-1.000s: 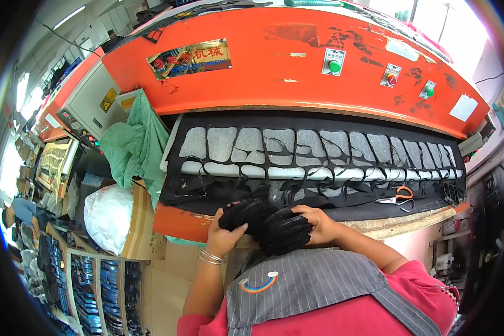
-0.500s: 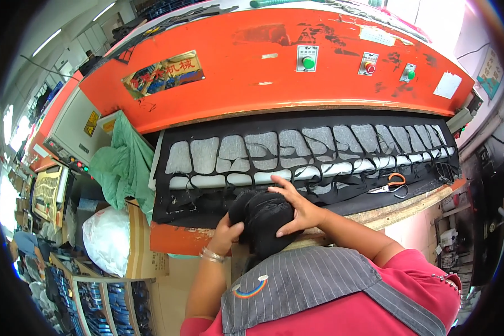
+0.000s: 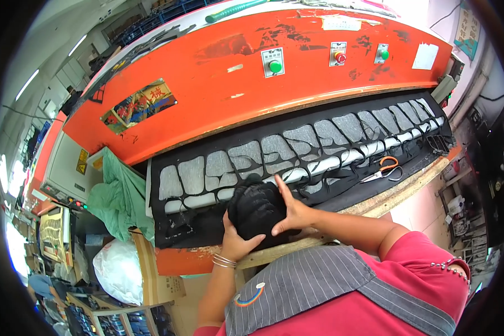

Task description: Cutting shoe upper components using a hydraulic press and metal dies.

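A thick bundle of black fabric pieces (image 3: 256,210) is held between my two hands at the near edge of the press bed. My left hand (image 3: 238,239) grips its left and lower side, thumb across the near face. On the right side my right hand (image 3: 294,211) presses against the bundle, fingers raised and thumb low. Behind it lies a black sheet (image 3: 179,228) with rows of cut-out openings, where a grey-white surface shows through. Scissors (image 3: 385,169) with orange handles rest on the sheet, to the right of my hands.
A large orange press (image 3: 207,84) with green and red buttons rises behind the bed. Wooden edging (image 3: 369,208) runs along the bed's front. At left are a green cloth (image 3: 116,196), a white plastic bag (image 3: 117,271) and a cardboard box (image 3: 157,274).
The view has tilted and shifted. My hands have shifted their hold on the black bundle, which now shows more of its layered face. The scissors stay on the sheet.
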### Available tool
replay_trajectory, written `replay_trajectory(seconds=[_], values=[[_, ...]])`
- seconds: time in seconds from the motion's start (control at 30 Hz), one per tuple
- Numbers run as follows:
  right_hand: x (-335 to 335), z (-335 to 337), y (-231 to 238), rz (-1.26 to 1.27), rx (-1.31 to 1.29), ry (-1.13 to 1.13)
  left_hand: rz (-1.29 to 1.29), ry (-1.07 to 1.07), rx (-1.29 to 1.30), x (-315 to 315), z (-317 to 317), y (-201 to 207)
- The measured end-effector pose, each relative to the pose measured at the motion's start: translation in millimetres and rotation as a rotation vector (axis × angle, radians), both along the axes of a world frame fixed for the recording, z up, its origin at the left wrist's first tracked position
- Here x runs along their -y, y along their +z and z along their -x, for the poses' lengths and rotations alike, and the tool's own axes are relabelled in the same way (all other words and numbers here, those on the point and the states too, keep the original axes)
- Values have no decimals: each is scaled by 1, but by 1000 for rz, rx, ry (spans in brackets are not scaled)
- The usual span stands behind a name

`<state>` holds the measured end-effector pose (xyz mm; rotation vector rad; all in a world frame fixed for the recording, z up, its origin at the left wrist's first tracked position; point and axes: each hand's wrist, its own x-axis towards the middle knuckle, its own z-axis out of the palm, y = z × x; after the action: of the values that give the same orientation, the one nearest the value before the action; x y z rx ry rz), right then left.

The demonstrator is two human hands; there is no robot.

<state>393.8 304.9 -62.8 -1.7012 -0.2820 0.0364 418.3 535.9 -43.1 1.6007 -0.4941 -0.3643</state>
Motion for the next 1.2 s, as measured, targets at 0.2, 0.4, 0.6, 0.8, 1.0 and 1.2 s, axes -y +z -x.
replay_trajectory(seconds=[0.2,0.4,0.6,0.8,1.0,1.2], values=[[-6,10,10,91,59,-3,-295,34,126,-3,-11,-12],[-40,-12,-2,144,352,-21,-270,-44,89,33,-30,-44],[14,-26,106,239,242,-56,-45,-452,21,181,-64,-2],[60,7,123,-57,177,67,69,-709,-175,284,-46,32],[126,47,88,-128,6,-195,204,-881,-471,365,1,39],[207,142,119,-339,-153,-506,322,-877,-816,328,50,25]])
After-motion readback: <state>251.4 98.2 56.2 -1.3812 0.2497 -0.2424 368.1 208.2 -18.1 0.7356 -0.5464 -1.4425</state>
